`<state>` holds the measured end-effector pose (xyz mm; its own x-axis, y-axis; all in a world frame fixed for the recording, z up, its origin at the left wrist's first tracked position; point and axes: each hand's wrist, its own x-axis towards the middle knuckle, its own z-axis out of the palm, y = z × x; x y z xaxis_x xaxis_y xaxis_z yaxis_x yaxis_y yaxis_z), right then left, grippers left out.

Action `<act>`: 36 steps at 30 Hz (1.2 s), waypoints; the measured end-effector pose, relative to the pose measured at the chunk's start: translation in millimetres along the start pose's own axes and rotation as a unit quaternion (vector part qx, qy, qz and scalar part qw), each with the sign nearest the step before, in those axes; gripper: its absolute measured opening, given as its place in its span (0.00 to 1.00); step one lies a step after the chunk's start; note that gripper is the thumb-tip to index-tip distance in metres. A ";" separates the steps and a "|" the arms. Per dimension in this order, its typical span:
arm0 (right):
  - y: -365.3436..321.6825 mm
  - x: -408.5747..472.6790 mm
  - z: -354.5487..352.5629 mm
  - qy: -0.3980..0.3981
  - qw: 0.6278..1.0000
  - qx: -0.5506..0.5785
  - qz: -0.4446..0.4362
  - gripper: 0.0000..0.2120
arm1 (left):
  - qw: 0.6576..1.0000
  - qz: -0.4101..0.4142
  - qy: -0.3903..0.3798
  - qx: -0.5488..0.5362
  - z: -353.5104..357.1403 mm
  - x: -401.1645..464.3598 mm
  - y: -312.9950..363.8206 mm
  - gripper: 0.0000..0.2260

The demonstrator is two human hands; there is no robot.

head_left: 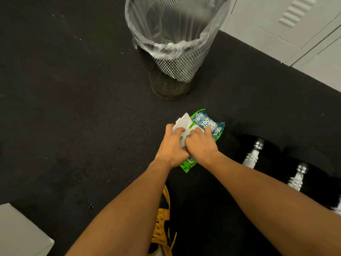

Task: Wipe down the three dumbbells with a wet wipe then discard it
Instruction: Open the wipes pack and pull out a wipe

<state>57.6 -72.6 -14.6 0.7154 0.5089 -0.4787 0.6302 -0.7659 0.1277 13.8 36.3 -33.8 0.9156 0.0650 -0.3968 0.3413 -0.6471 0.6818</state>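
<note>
Covering wipes pack (212, 126) opening: both hands (186, 145).

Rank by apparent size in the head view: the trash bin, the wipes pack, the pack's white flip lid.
1. Trash bin, mesh with a clear liner: largest.
2. Wipes pack, green, partly hidden by both hands.
3. Flip lid, open: smallest.
</note>
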 end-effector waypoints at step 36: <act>36.5 5.2 18.0 0.048 0.932 0.354 0.062 0.06 | 0.999 0.009 0.036 0.026 7.7 -4.0 4.2 0.29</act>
<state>78.9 -105.0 -28.0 0.8149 0.4058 -0.4138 0.2078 -0.8711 -0.4450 10.0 27.5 -34.0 0.9347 0.1062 -0.3392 0.3157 -0.6867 0.6548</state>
